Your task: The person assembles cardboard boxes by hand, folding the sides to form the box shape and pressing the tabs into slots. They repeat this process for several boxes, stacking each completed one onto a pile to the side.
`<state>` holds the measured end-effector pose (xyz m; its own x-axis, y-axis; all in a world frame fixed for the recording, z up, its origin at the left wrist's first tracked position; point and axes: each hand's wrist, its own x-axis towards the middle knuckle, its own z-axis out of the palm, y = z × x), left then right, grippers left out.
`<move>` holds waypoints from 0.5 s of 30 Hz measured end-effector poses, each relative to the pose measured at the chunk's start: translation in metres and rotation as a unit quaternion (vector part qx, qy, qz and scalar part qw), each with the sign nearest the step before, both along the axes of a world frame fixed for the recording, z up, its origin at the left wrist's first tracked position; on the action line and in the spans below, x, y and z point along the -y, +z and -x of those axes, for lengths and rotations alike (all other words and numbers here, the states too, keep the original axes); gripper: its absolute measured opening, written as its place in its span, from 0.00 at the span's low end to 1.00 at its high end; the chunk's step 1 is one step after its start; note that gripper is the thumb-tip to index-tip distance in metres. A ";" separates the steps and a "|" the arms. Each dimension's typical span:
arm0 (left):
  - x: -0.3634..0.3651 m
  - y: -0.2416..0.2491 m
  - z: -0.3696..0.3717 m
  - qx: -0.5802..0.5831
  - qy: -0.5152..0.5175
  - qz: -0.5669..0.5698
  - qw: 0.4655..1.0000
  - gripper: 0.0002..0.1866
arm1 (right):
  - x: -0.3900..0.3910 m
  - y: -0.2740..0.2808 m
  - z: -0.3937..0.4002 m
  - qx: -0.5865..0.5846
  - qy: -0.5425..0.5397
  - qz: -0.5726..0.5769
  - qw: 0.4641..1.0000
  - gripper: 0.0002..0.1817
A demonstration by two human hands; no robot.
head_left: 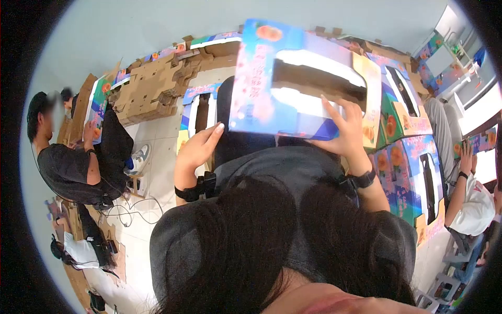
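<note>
A printed cardboard carton [254,99] in blue, pink and yellow with peach pictures rests over my lap, its long slotted opening facing up. My right hand [342,131] grips the carton's near edge at the right, fingers over the top panel and thumb side at the lower rim. Beside the carton's near left corner is my left hand [200,150], fingers stretched out, its tips close to the corner. Both wrists wear dark bands.
Finished-looking cartons stand at my right [415,180] and left [194,112]. Flat brown cardboard [149,89] is stacked at the back left. A person in black [68,167] handles a carton at the left; another in white [473,206] works at the right. Cables [128,212] lie on the floor.
</note>
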<state>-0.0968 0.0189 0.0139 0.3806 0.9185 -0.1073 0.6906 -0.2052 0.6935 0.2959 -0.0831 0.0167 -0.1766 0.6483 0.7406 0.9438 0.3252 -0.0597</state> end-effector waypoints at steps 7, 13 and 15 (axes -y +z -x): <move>-0.002 0.004 0.006 -0.041 0.056 0.019 0.997 0.40 | -0.027 0.048 -0.063 0.019 -0.170 -0.121 0.978 0.56; -0.002 0.001 0.006 -0.062 0.053 0.017 0.996 0.42 | -0.070 0.088 -0.181 0.016 -0.519 0.053 0.853 0.53; -0.004 -0.001 0.006 -0.068 0.058 0.023 0.996 0.42 | -0.080 0.087 -0.223 -0.003 -0.577 0.109 0.809 0.52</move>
<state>-0.1032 0.0233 0.0133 0.2517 0.9481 -0.1945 0.7962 -0.0886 0.5985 0.5185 -0.0029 0.1035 0.6428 0.4945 0.5850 0.6107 -0.7918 -0.0017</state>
